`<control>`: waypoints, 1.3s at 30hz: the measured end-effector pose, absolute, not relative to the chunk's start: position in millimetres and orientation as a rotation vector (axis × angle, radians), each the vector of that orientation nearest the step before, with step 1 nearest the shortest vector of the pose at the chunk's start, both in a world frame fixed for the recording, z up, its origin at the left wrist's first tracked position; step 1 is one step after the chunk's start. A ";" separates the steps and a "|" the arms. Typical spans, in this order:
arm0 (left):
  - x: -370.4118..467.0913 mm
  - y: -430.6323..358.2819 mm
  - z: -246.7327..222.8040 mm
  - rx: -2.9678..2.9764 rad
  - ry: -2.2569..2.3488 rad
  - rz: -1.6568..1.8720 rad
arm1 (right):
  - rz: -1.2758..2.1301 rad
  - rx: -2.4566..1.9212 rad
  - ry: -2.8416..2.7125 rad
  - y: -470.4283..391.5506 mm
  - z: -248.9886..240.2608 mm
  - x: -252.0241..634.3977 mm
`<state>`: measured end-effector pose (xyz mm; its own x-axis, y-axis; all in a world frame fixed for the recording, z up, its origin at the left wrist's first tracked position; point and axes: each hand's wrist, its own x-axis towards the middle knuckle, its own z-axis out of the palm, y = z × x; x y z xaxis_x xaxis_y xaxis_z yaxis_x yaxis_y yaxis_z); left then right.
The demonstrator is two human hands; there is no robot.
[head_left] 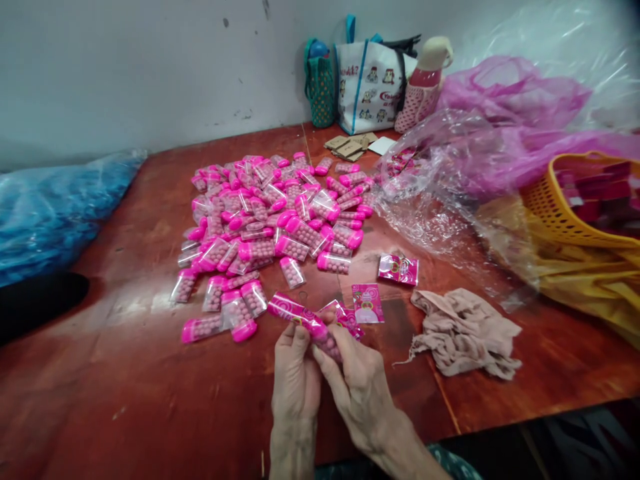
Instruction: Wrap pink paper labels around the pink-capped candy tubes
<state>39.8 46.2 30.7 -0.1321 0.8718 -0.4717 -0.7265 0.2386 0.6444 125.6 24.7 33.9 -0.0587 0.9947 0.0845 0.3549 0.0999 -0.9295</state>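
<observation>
Near the front of the table, my left hand (296,373) is closed, its fingertips pinching a shiny pink printed sleeve (295,312). My right hand (363,380) grips a small clear tube of pink balls (329,345) with thumb and fingers. The tube and the sleeve meet end to end between my hands; whether the tube is inside the sleeve I cannot tell. Just beyond my right fingers lie pink printed sleeves (346,320), partly hidden, and a flat one (367,303). A big pile of pink-capped tubes (255,250) spreads out beyond my hands.
A small stack of pink sleeves (399,269) and a crumpled beige cloth (463,333) lie to the right. Clear plastic (440,207) and a yellow basket (560,207) stand farther right. A blue-filled bag (55,213) is at left; a white bag (370,87) and bottles are behind.
</observation>
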 end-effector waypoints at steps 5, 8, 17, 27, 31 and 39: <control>38.4 45.3 27.8 0.146 0.876 1.261 | 1.311 -1.335 -1.391 27.1 45.9 132.2; 38.6 46.4 28.5 0.184 0.862 1.222 | 1.459 -1.261 -1.277 29.7 51.1 137.1; 30.0 46.6 42.4 0.392 1.082 1.246 | 1.458 -1.379 -1.280 23.7 51.7 138.1; 37.7 41.5 48.3 0.399 1.067 1.374 | 1.582 -1.224 -1.263 23.4 49.7 128.3; 39.5 37.5 49.2 0.369 1.039 1.331 | 1.559 -1.197 -1.228 22.2 51.5 126.4; 43.0 36.4 56.3 0.237 1.137 1.329 | 1.593 -1.232 -1.152 26.1 50.3 132.5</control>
